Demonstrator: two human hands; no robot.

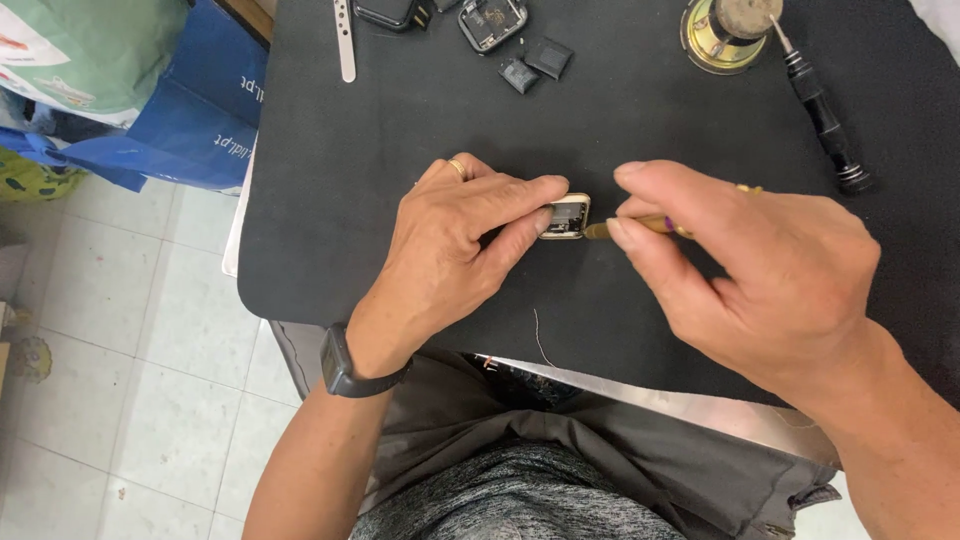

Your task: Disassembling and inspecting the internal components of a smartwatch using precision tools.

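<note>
My left hand (460, 240) pinches a small gold rectangular watch case (566, 216) flat against the black mat (400, 150); a ring sits on one finger and a black band on the wrist. My right hand (750, 270) grips a slim gold-coloured tool (640, 226) between thumb and fingers. The tool's tip touches the right edge of the case. Most of the tool's shaft is hidden inside my right hand.
At the mat's far edge lie a metal strip (345, 40), a dark opened watch body (492, 22), two small black parts (535, 66), a round brass-coloured holder (722, 35) and a black-handled screwdriver (822, 112). Blue bags (190, 110) stand on the tiled floor at left.
</note>
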